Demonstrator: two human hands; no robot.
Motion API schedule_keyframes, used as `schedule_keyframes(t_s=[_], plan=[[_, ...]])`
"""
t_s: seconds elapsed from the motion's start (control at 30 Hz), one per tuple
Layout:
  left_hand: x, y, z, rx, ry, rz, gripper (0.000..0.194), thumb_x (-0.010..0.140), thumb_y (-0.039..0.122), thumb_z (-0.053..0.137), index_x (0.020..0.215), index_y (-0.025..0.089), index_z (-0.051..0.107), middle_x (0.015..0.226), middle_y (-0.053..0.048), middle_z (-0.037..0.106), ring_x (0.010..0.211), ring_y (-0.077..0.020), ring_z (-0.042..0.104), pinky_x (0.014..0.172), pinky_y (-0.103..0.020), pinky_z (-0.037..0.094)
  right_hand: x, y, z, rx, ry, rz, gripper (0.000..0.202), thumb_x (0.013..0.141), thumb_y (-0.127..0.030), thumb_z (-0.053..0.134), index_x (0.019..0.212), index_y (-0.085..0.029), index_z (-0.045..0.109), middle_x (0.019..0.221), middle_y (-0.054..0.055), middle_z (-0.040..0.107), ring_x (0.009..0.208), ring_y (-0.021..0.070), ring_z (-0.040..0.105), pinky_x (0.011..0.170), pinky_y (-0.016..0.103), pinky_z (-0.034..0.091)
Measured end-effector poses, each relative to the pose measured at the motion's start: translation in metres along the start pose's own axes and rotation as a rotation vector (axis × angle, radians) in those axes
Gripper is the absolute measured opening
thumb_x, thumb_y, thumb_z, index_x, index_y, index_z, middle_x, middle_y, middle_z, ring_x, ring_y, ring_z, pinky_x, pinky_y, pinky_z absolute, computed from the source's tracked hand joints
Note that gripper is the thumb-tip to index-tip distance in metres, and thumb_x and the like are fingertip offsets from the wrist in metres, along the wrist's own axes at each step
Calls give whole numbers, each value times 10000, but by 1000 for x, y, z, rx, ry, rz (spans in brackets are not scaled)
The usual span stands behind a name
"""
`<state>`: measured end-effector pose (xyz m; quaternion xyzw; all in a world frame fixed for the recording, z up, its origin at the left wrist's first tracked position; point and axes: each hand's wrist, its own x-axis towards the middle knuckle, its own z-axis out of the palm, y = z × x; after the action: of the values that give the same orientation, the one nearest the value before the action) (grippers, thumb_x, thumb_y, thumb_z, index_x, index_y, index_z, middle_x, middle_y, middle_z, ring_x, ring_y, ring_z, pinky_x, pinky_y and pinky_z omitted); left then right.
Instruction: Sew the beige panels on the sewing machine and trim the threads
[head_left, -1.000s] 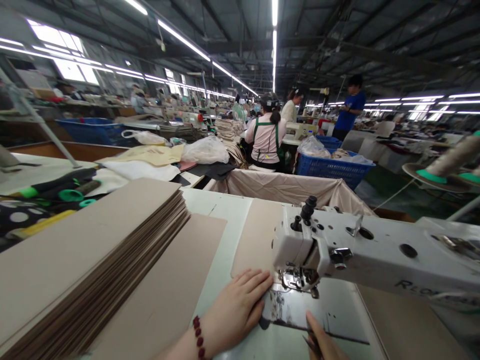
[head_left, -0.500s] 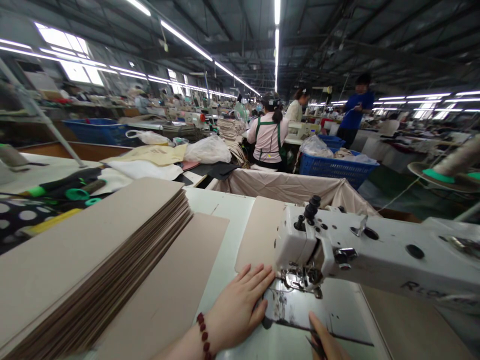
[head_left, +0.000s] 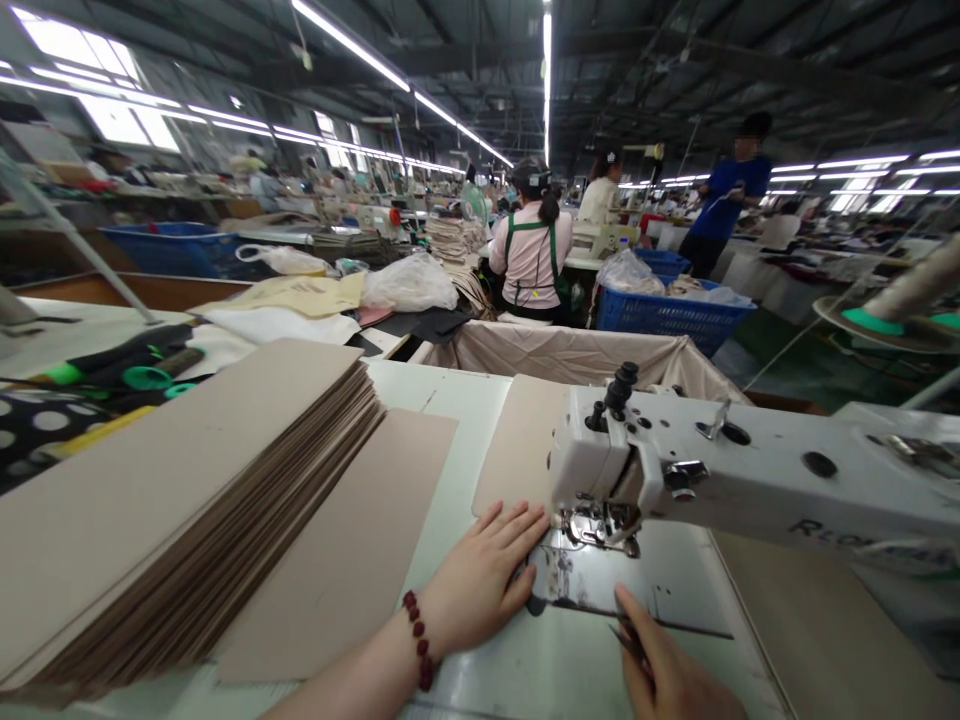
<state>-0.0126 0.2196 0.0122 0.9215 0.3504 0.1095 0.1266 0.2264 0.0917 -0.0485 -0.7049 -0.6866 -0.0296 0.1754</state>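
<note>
Beige panel [head_left: 517,440] lies under the flat, spread left hand [head_left: 480,580]; fingers near the needle [head_left: 600,525] risk a prick; the right hand [head_left: 667,670] pinches snips [head_left: 626,640].

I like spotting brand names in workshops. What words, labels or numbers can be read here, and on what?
"RLO...": grey letters on the white arm of the sewing machine; the remaining letters are cut off and blurred.
No other writing is legible; nothing shows on the stacked boards or the blue crate.

I see bare table [head_left: 465,420] open between the stack [head_left: 187,520] on my left and the machine head [head_left: 600,470] blocking the right.
</note>
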Motion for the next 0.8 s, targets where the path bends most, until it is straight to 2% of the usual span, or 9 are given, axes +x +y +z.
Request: schedule_keyframes(t_s=[0.2, 0.37, 0.43, 0.53, 0.63, 0.73, 0.8], plan=[[0, -1, 2, 6, 22, 20, 587, 966, 281, 435, 1516, 246, 231, 1564, -9, 281, 1439, -191, 245, 1198, -427, 160, 3, -13, -17, -148, -76, 38, 431, 937, -202, 365, 1334, -257, 525, 989, 17, 745, 687, 223, 720, 559, 313, 564], [2, -1, 4, 5, 57, 23, 571, 965, 302, 438, 1506, 241, 265, 1553, -23, 311, 1430, -201, 270, 1188, -416, 182, 2, -14, -21, -156, -83, 55, 401, 955, -245, 373, 1322, -274, 532, 901, 5, 751, 679, 222, 716, 553, 319, 554], [-5, 3, 2, 5, 63, 6, 547, 967, 309, 441, 1491, 235, 303, 1538, -35, 346, 1416, -213, 303, 1180, -426, 201, 2, -14, -21, -156, -81, 55, 399, 958, -253, 371, 1324, -281, 527, 903, 2, 750, 675, 216, 713, 550, 316, 548], [-33, 17, -1, 27, 43, -12, 527, 960, 340, 470, 1463, 230, 360, 1506, -39, 407, 1378, -231, 372, 1160, -430, 255, 2, -13, -22, -168, -68, 57, 401, 959, -256, 370, 1329, -291, 520, 891, -2, 750, 654, 209, 707, 537, 307, 534], [-78, 35, 1, 145, 3, 50, 600, 917, 313, 527, 1475, 202, 336, 1504, -36, 411, 1344, -239, 417, 1127, -402, 311, 0, -11, -22, -175, -61, 40, 392, 958, -278, 395, 1330, -300, 516, 837, -12, 749, 624, 206, 702, 510, 293, 515], [-116, 45, 8, 301, 56, 156, 610, 871, 231, 535, 1455, 154, 373, 1488, -39, 435, 1303, -243, 456, 1093, -375, 332, 0, -10, -22, -161, -67, 40, 388, 947, -286, 431, 1326, -306, 516, 820, -25, 745, 636, 204, 705, 511, 286, 505], [-129, 46, 14, 373, 114, 192, 566, 859, 189, 515, 1418, 143, 434, 1453, -35, 483, 1266, -238, 488, 1078, -367, 332, 0, -10, -24, -141, -78, 64, 393, 941, -275, 444, 1327, -309, 513, 835, -31, 744, 658, 199, 707, 525, 283, 504]])
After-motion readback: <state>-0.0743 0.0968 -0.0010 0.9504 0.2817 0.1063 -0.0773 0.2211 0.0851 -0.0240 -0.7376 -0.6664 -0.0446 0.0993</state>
